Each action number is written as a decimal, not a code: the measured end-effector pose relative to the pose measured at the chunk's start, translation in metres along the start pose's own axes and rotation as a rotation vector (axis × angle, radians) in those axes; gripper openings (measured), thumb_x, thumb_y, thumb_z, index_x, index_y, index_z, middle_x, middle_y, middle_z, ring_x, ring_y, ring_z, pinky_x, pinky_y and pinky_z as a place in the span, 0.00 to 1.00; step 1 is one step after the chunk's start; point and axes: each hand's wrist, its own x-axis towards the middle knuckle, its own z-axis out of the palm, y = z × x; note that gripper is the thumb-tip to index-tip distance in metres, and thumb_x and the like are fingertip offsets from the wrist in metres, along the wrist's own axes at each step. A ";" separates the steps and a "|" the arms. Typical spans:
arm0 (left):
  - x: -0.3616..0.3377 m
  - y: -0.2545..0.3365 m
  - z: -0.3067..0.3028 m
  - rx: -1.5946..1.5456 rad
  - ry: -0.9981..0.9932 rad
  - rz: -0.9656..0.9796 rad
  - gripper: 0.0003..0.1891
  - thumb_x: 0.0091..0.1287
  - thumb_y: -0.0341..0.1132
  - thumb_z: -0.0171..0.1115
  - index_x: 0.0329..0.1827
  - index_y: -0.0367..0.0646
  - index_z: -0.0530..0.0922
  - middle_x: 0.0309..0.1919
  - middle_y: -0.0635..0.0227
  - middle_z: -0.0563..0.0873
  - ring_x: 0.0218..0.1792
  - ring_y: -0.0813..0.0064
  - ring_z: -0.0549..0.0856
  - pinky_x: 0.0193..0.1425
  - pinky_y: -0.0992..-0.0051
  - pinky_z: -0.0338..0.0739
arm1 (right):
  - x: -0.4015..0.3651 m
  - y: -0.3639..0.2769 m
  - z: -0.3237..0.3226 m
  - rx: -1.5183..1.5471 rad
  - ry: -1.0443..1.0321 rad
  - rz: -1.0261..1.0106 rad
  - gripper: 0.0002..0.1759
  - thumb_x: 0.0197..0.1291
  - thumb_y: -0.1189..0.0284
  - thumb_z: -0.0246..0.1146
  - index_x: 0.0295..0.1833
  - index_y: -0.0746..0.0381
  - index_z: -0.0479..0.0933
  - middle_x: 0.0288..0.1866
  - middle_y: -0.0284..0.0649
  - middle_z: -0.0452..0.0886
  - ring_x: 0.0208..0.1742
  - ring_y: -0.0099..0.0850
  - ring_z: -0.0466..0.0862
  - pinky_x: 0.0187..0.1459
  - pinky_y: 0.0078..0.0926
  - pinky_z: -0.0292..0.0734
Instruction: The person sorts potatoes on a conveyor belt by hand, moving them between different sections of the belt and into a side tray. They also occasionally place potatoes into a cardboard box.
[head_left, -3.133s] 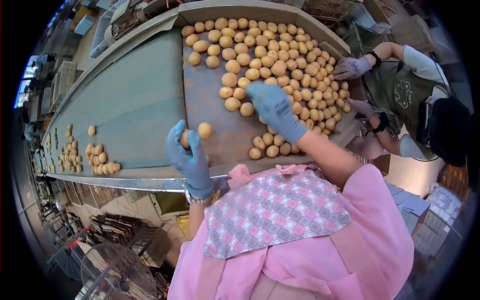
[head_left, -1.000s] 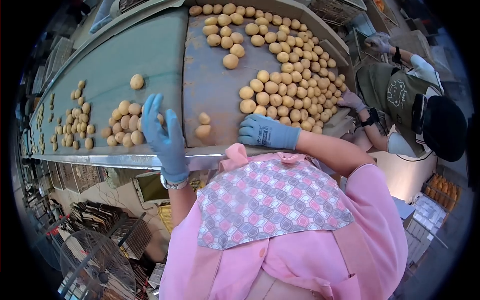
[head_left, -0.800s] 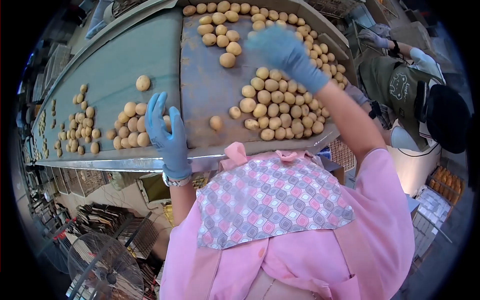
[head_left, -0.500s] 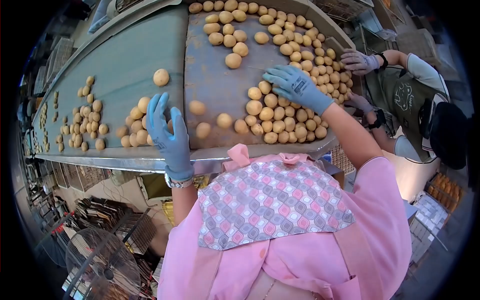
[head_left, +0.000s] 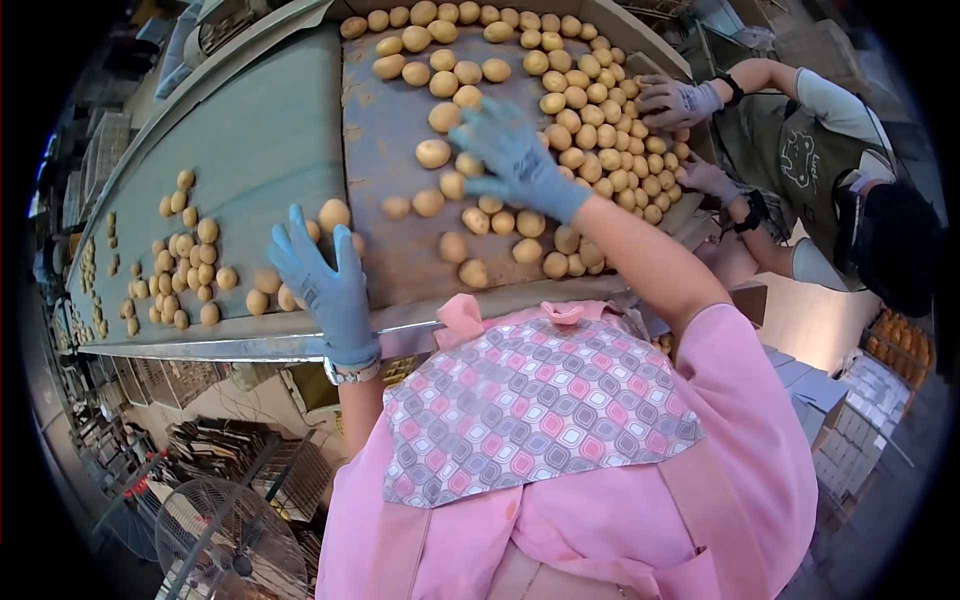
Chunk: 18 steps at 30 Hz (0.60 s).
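Note:
My left hand [head_left: 325, 290], in a blue-grey glove, is near the front edge of the green belt [head_left: 270, 130]. Its fingers are spread beside a few round, tan, potato-like pieces of produce [head_left: 334, 213]. My right hand [head_left: 520, 160], in a matching glove and slightly blurred, reaches over the brownish-grey surface [head_left: 385, 125] with its fingers apart. Around its fingertips lie several loose pieces of the same produce [head_left: 433, 153]. A dense bed of it [head_left: 610, 135] fills the surface's right side. No piece shows gripped in either hand.
Opposite on the right, a co-worker's gloved hands [head_left: 680, 102] are at the bed of produce. A metal rim [head_left: 220, 347] runs along the near side. More produce [head_left: 190, 250] sits farther left on the belt. A floor fan [head_left: 230, 540] stands at lower left.
My right hand has swept left across the surface, and its glove is now blurred. Produce by the near edge has shifted and spread out. My left hand has moved slightly left and lower.

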 end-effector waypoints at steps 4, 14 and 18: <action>0.009 0.001 -0.014 -0.208 -0.170 -0.049 0.22 0.78 0.35 0.63 0.72 0.37 0.80 0.66 0.52 0.83 0.67 0.52 0.80 0.71 0.56 0.74 | 0.088 0.094 0.049 -0.052 0.799 0.355 0.33 0.73 0.52 0.62 0.79 0.53 0.73 0.81 0.48 0.72 0.82 0.51 0.68 0.74 0.59 0.64; 0.022 -0.005 -0.033 -0.415 -0.013 -0.059 0.20 0.81 0.30 0.57 0.71 0.31 0.79 0.68 0.53 0.85 0.68 0.56 0.83 0.76 0.59 0.74 | 0.070 -0.062 0.052 0.128 0.342 0.038 0.32 0.72 0.50 0.63 0.75 0.52 0.76 0.78 0.41 0.74 0.80 0.48 0.70 0.78 0.70 0.58; 0.024 -0.011 -0.043 -0.405 -0.013 -0.024 0.21 0.82 0.32 0.57 0.72 0.30 0.79 0.68 0.52 0.85 0.68 0.58 0.83 0.76 0.61 0.74 | -0.030 -0.098 -0.004 0.099 0.038 -0.202 0.31 0.68 0.57 0.67 0.75 0.53 0.77 0.81 0.39 0.73 0.82 0.44 0.69 0.81 0.61 0.60</action>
